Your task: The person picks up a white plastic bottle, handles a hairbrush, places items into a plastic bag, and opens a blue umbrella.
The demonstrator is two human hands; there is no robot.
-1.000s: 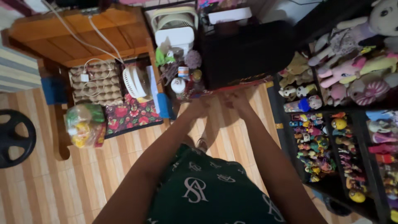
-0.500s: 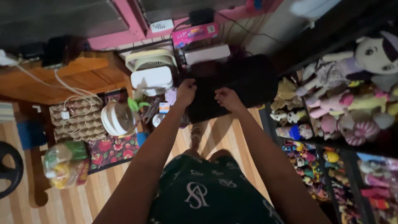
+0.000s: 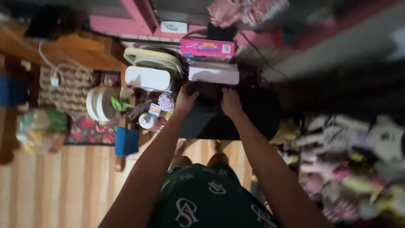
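Note:
Both my arms reach forward over a dark box-like piece of furniture [image 3: 211, 124]. My left hand [image 3: 185, 99] rests on its top near the left, fingers curled against a dark object [image 3: 206, 90] there. My right hand [image 3: 231, 102] sits close beside it, also touching that dark object. The frame is blurred, so the grip itself is unclear. Just beyond my fingers lies a long white box [image 3: 213, 74], and behind it a pink box [image 3: 207, 47].
A white fan [image 3: 151, 69] stands left of the hands, above small jars and bottles [image 3: 148, 114]. A wooden table [image 3: 67, 46], wire basket [image 3: 65, 86] and blue container [image 3: 126, 141] are at left. Shelves of soft toys [image 3: 350, 160] fill the right. Striped wooden floor [image 3: 63, 185] lies below.
The view has tilted up toward the wall. My hands moved forward and up across the dark top, now near the white box.

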